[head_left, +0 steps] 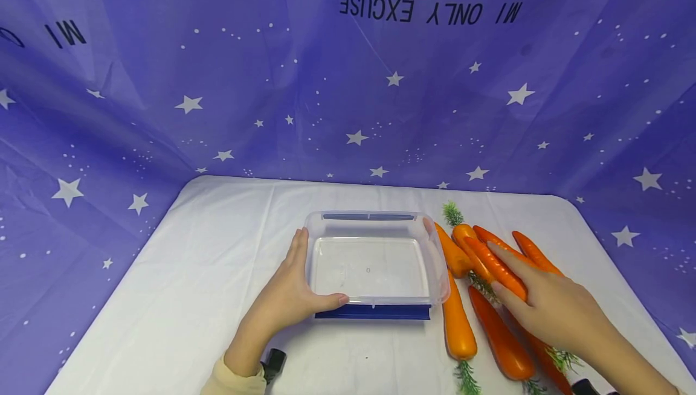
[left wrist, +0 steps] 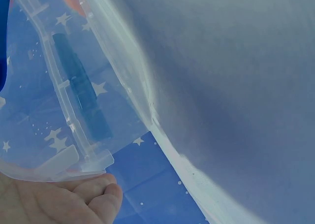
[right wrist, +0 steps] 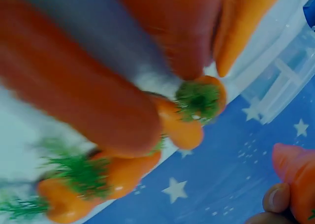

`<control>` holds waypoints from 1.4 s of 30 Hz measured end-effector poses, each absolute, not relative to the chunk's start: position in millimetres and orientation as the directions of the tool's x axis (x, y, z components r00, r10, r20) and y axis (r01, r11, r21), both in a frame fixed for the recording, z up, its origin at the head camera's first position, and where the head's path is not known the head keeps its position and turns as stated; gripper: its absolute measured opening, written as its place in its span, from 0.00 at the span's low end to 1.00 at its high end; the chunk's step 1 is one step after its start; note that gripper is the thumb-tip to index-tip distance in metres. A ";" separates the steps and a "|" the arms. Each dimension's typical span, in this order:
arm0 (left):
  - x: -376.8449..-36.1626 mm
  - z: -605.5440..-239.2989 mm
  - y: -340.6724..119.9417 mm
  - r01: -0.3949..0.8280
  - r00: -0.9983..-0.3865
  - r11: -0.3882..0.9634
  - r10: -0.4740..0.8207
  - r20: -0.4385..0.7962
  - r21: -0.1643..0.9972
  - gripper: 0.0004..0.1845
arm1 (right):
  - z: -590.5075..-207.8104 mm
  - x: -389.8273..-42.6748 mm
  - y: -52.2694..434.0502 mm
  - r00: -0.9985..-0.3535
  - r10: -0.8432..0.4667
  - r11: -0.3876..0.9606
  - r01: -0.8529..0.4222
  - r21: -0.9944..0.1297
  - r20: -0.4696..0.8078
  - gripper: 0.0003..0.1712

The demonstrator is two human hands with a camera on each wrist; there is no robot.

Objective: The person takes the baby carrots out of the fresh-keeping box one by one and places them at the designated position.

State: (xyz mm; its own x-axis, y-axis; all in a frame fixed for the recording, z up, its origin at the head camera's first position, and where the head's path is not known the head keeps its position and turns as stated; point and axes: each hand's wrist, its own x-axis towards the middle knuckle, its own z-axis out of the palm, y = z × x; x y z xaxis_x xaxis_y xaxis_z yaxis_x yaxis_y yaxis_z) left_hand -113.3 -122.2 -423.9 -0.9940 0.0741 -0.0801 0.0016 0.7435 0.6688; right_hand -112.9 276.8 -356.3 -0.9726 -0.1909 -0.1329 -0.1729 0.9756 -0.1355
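A clear plastic food container (head_left: 370, 259) with blue strips along its front and back stands uncovered on the white table; I see nothing inside it. My left hand (head_left: 283, 292) holds its front left corner, thumb over the front rim and fingers along the left side. In the left wrist view those fingers (left wrist: 103, 199) curl at the container's corner. To the right, my right hand (head_left: 565, 304) grips an orange carrot (head_left: 500, 269) between thumb and fingers, above a pile of carrots. The right wrist view shows this carrot (right wrist: 298, 172) at lower right, partly cut off.
Several other carrots with green tops lie right of the container. One carrot (head_left: 460, 322) lies close along its right side, and a redder carrot (head_left: 501, 337) lies beside that. A white cloth (head_left: 179, 298) covers the table. Purple star-patterned fabric (head_left: 304, 81) surrounds its back and sides.
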 end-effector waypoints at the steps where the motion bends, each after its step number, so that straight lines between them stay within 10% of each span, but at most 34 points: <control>1: -113.1 -423.9 -122.3 0.003 -0.994 0.743 0.076 -0.080 0.669 0.76 | -357.5 -111.6 281.5 -0.971 -0.174 0.979 -0.152 -0.140 -0.162 0.46; 27: -113.8 -423.7 -123.2 0.007 -0.994 0.745 0.079 -0.078 0.668 0.76 | -406.8 -86.0 372.0 -0.784 0.139 0.965 0.245 -0.096 -0.605 0.65; 42: -113.6 -424.7 -123.2 0.018 -0.993 0.742 0.092 -0.075 0.671 0.76 | -430.0 -84.4 385.6 -0.784 0.086 0.985 0.161 -0.067 -0.615 0.62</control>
